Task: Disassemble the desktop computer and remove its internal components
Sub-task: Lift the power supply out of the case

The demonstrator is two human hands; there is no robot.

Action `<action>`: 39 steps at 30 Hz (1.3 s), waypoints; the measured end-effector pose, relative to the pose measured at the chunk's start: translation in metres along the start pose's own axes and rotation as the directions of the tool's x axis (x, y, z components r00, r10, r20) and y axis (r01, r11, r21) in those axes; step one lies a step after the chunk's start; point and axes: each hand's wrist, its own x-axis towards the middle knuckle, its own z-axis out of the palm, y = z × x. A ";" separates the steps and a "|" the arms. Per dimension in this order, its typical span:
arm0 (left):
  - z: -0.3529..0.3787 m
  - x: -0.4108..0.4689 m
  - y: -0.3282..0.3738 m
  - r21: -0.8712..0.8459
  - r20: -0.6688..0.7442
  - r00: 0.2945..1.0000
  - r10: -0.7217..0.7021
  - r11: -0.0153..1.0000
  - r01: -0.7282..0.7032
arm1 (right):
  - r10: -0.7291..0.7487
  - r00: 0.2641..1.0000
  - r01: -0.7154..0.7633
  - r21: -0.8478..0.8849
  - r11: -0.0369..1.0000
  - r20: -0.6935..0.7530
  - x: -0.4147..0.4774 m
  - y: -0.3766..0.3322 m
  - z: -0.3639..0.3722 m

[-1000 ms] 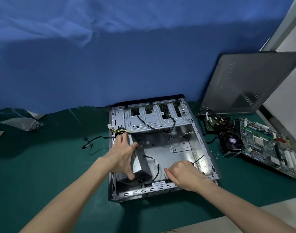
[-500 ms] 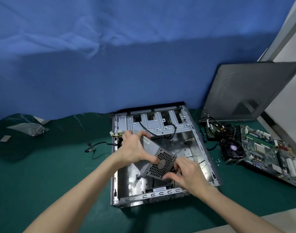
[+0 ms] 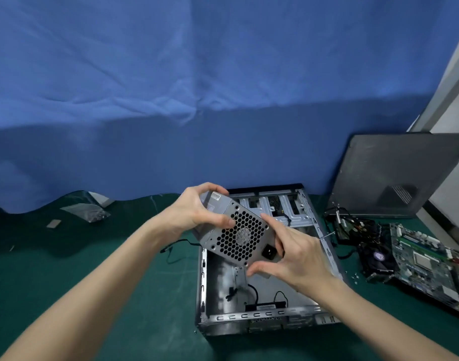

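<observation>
Left hand (image 3: 197, 212) and right hand (image 3: 298, 256) are clamped round the supply (image 3: 239, 235), held above the case (image 3: 262, 315); motherboard (image 3: 426, 269) already laid out to their right, cables (image 3: 252, 290) left beneath.

No writing can be read. The power supply (image 3: 224, 231) bears a small pale label (image 3: 216, 196) on its top face, its print too fine to make out, and a blurred round sticker (image 3: 243, 236) on the fan hub behind its grille. Below the power supply, a white label (image 3: 265, 306) inside the case (image 3: 249, 316) is also illegible. To the right, the motherboard (image 3: 429, 264) markings are too small
</observation>
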 end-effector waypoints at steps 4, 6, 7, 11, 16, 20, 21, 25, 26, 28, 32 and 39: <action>-0.029 -0.026 0.023 0.088 -0.030 0.997 0.064 0.994 -0.062 | -0.005 1.000 0.005 -0.010 1.000 -0.018 0.021 -0.033 -0.001; -0.042 -0.039 0.029 0.193 -0.062 0.995 0.083 0.979 -0.070 | -0.009 1.000 0.009 0.034 0.999 -0.006 0.028 -0.047 0.006; -0.048 -0.045 0.029 0.261 -0.076 0.993 0.087 0.963 -0.065 | -0.011 1.000 0.010 0.058 0.998 0.014 0.030 -0.052 0.011; -0.071 -0.067 0.017 0.545 -0.108 0.989 0.105 0.838 -0.029 | -0.018 0.994 0.009 0.078 0.997 0.108 0.029 -0.070 0.046; -0.094 -0.083 -0.017 0.762 -0.152 0.982 0.110 0.646 0.046 | -0.021 0.963 0.020 0.007 1.000 0.270 0.026 -0.094 0.101; -0.103 -0.085 -0.058 0.889 -0.123 0.989 0.082 0.452 0.073 | -0.065 0.902 0.114 -0.091 0.989 0.426 0.022 -0.104 0.137; -0.105 -0.085 -0.069 0.902 -0.117 0.991 0.062 0.425 0.080 | -0.062 0.888 0.120 -0.100 0.988 0.456 0.021 -0.103 0.145; -0.104 -0.080 -0.110 0.942 -0.096 0.994 -0.050 0.317 0.107 | -0.013 0.837 0.129 -0.174 0.976 0.546 0.014 -0.087 0.163; -0.101 -0.078 -0.119 0.951 -0.087 0.994 -0.074 0.292 0.104 | 0.003 0.828 0.128 -0.195 0.972 0.560 0.012 -0.081 0.166; -0.095 -0.071 -0.135 0.960 -0.065 0.992 -0.108 0.266 0.092 | 0.044 0.821 0.112 -0.236 0.965 0.569 0.008 -0.069 0.168; -0.084 -0.055 -0.159 0.970 -0.006 0.990 -0.141 0.241 0.040 | 0.156 0.810 0.045 -0.324 0.945 0.565 0.007 -0.043 0.168; -0.069 -0.027 -0.175 0.988 0.072 0.981 -0.179 0.145 -0.046 | 0.180 0.806 -0.024 -0.273 0.962 0.564 -0.001 -0.023 0.169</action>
